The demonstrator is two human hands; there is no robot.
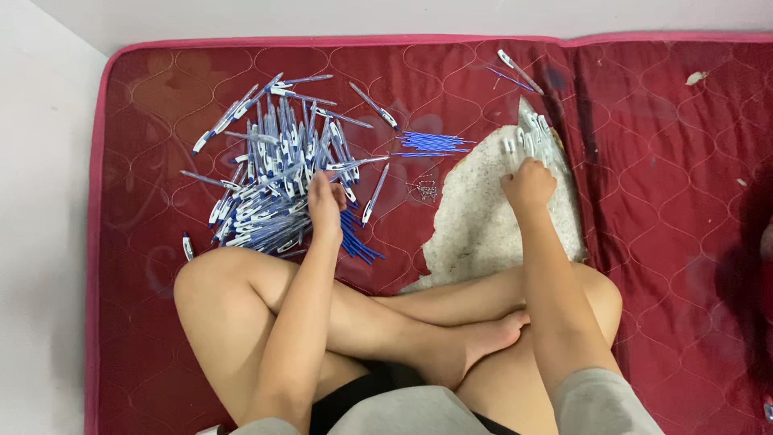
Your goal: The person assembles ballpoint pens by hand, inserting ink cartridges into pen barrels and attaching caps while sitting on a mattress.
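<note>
I sit cross-legged on a dark red quilted mattress. My left hand reaches into a big heap of blue and white pens, fingers curled around some of them. My right hand rests on a white sack and touches a row of clear pen barrels at its far edge; I cannot tell whether it grips one. A bunch of thin blue refills lies between the two piles, and more blue refills lie by my left wrist. Small metal springs are scattered near the sack.
A white wall runs along the mattress's left side and far end. Two loose pens lie near the mattress's far edge. A small pale scrap sits at the far right. A seam divides the mattress at right.
</note>
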